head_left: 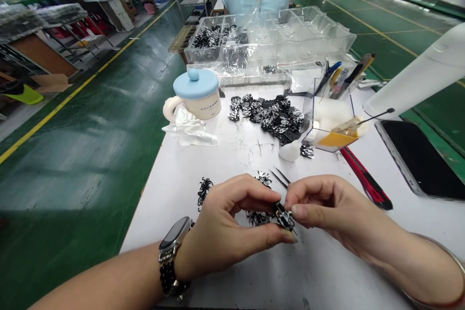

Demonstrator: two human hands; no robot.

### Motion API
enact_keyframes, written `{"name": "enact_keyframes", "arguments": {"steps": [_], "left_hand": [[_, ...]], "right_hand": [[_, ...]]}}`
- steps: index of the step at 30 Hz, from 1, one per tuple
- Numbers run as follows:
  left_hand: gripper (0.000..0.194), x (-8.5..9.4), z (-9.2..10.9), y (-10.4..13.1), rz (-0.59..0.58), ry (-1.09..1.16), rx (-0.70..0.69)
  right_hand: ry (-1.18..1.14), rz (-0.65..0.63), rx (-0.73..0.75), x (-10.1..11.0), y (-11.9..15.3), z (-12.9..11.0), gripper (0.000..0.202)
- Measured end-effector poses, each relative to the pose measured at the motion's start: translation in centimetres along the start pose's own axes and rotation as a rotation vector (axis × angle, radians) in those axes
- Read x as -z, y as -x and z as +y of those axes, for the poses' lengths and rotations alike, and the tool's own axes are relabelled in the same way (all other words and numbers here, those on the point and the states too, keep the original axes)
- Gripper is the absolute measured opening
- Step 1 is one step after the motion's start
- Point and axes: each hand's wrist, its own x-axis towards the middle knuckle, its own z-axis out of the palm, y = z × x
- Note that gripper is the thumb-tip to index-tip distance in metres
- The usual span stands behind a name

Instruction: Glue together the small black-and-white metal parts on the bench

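Between the thumb and fingers of my left hand [232,220] is a small black part with shiny metal pieces [284,216]. My right hand [323,201] pinches at that part's right edge, thumb and forefinger closed together. A pair of dark tweezers [280,178] shows just beyond my right fingers, tips pointing away to the upper left; whether the hand holds them, I cannot tell. Under and behind my left hand are small heaps of metal pieces [262,179]. Left of it sits a little pile of black hooked pieces [204,191].
A large pile of black-and-metal parts [278,116] lies farther back, beside a lidded mug [203,101] and crumpled tissue [192,128]. At right are a clear tool holder [329,123], a red cutter [366,179] and a phone [421,157]. Clear compartment trays [269,48] stand behind; a person sits beyond.
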Motion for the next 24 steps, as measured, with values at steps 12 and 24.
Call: {"name": "enact_keyframes", "arguments": {"steps": [12,24], "left_hand": [[0.037,0.0,-0.17,0.06,0.02,0.003,-0.014],[0.034,-0.04,-0.06,-0.04,0.066,-0.031,-0.032]], "right_hand": [[-0.086,0.006,-0.032,-0.29,-0.03,0.05,0.007],[0.138,0.077,0.119,-0.5,-0.22,0.55,0.002]]}}
